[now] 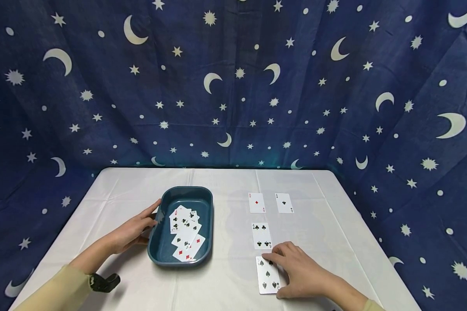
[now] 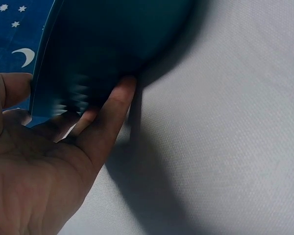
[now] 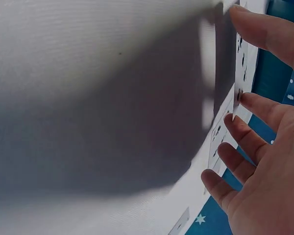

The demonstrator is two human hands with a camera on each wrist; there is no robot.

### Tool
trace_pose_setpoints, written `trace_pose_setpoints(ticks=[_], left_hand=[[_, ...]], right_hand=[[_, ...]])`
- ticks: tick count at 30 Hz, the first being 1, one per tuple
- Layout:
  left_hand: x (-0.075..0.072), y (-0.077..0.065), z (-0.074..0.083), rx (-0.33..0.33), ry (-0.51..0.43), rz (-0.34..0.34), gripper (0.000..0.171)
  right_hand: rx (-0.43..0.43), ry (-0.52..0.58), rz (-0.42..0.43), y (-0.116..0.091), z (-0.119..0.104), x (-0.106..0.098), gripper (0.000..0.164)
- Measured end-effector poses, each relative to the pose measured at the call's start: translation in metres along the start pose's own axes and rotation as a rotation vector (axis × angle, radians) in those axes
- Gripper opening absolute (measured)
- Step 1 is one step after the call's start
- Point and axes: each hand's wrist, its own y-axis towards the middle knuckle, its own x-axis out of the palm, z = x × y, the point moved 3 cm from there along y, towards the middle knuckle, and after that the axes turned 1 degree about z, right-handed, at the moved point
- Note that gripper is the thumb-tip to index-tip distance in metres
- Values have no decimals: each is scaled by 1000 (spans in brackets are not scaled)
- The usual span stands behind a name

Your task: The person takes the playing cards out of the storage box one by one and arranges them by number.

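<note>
My left hand (image 1: pixel 134 231) grips the left wall of a dark teal tray (image 1: pixel 209 224). In the left wrist view, the thumb (image 2: pixel 14 89) is at the rim and the other fingers reach under the tray. Inside lie several loose face-up playing cards (image 1: pixel 184 233), overlapping. My right hand (image 1: pixel 305 272) pinches a spades card (image 1: pixel 265 280) by its edges, thumb at the near end, a finger at the far end. The right wrist view shows this card nearly edge-on. Just beyond it lies a four of clubs (image 1: pixel 262 235).
An ace of diamonds (image 1: pixel 257 203) and an ace of clubs (image 1: pixel 284 203) lie face up side by side farther back. A white cloth covers the table (image 1: pixel 225 280). Behind it hangs a blue curtain (image 1: pixel 233 112) with moons and stars.
</note>
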Motion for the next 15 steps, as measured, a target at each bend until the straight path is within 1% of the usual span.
trace_pose_setpoints(ticks=[5, 15], left_hand=[[1, -1, 1, 4, -4, 1, 74], [0, 0, 1, -7, 5, 8, 74]], right_hand=[[-30, -7, 15, -1, 0, 4, 91], [-62, -16, 36, -2, 0, 7, 90]])
